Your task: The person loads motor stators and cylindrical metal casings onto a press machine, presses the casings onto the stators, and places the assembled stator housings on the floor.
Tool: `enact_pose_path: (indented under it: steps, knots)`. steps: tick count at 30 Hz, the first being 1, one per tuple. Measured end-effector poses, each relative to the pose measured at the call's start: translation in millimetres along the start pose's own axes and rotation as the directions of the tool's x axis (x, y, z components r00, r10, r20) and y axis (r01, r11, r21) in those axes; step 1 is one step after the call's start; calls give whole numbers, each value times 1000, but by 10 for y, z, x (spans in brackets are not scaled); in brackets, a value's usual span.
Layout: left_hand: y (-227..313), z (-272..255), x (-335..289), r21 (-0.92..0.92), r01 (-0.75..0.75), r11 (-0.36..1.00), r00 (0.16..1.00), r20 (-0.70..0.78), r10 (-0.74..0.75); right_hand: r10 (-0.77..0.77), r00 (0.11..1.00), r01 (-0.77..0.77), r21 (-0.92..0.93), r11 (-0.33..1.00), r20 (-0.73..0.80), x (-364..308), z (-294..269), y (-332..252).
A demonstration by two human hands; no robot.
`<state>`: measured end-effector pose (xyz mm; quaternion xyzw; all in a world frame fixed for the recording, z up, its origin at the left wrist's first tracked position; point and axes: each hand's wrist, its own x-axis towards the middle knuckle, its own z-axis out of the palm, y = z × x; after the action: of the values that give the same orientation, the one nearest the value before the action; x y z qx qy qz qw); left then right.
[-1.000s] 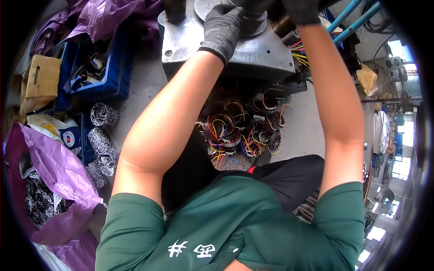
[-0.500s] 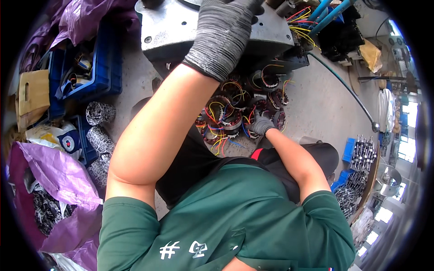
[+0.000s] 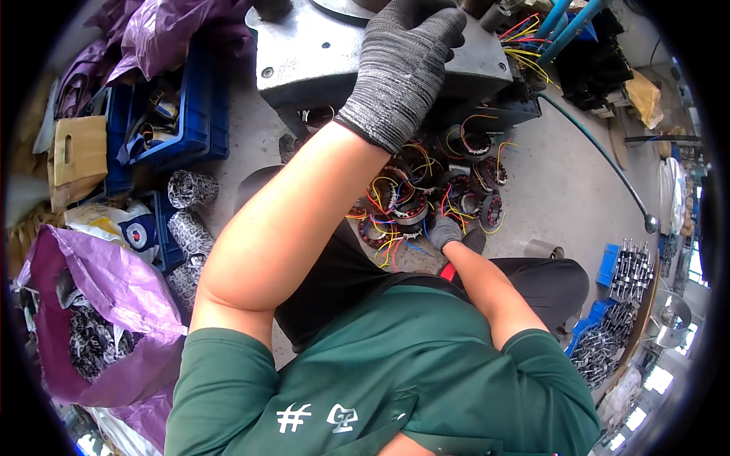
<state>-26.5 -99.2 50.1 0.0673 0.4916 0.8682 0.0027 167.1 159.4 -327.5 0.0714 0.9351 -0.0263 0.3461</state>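
Note:
My left hand point(image 3: 399, 72), in a grey striped knit glove, rests over the metal top plate point(image 3: 308, 61) of a machine at the top of the view. Its fingers are curled; what they hold, if anything, is hidden. Low down by the floor, my right hand point(image 3: 445, 232), gloved alike, is at the near side of several ring-shaped motor stators with red, yellow and blue wires. Its fingertips are too small and hidden to read. The nearest rings are one stator point(image 3: 411, 207) to its left and another point(image 3: 492, 209) to its right.
Blue crates point(image 3: 217, 114), a cardboard box point(image 3: 80, 156), patterned rolls point(image 3: 192, 188) and an open purple sack point(image 3: 114, 266) stand on the left. To the right are a dark rod with a ball end point(image 3: 650, 223), a metal cylinder point(image 3: 541, 249) and blue bins of metal shafts point(image 3: 631, 273).
The whole view has shifted, so the scene sits further right and lower. My right hand has moved slightly left relative to the stators. My left hand stays over the plate.

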Motion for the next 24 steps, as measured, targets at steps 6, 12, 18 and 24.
enact_pose_path:
  steps: [6,12,18,24]
  knots:
    - [6,177,43,-93,45,995,999,29,-42,-142,989,145,239,960,-33,260,-101,893]
    - [-128,97,127,75,12,997,998,-59,-7,-407,913,274,721,636,12,-510,-1886,406]
    - [-379,274,127,168,106,980,994,-39,-101,-149,842,514,855,-70,-518,-868,-3222,280]
    - [-877,362,-66,326,129,937,987,48,-153,183,907,391,599,-699,-378,-1166,-3902,30]
